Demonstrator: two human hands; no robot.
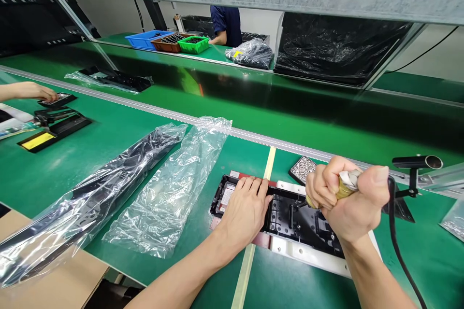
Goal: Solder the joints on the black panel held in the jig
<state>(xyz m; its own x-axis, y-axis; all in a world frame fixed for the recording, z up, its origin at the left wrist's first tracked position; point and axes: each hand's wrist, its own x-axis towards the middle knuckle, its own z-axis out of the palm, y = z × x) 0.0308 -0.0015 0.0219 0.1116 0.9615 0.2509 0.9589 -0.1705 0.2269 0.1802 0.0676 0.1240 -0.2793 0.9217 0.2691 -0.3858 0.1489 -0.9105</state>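
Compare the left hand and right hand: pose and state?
The left hand lies palm down on the black casing; the right hand is raised in a fist around a tool.
The left hand's fingers are extended; the right hand's are curled.
Shared: both are bare.

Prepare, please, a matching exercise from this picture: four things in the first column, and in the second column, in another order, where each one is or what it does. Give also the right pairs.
Column one
1. Left hand
2. Right hand
3. Tray of small silvery pieces
4. Loose clear bag

Column two
A. Closed around a yellowish tool
B. Between the wrapped black part and the black housing
C. Laid across the black housing
D. Just beyond the black housing, beside the fist

Right pairs: 1-C, 2-A, 3-D, 4-B
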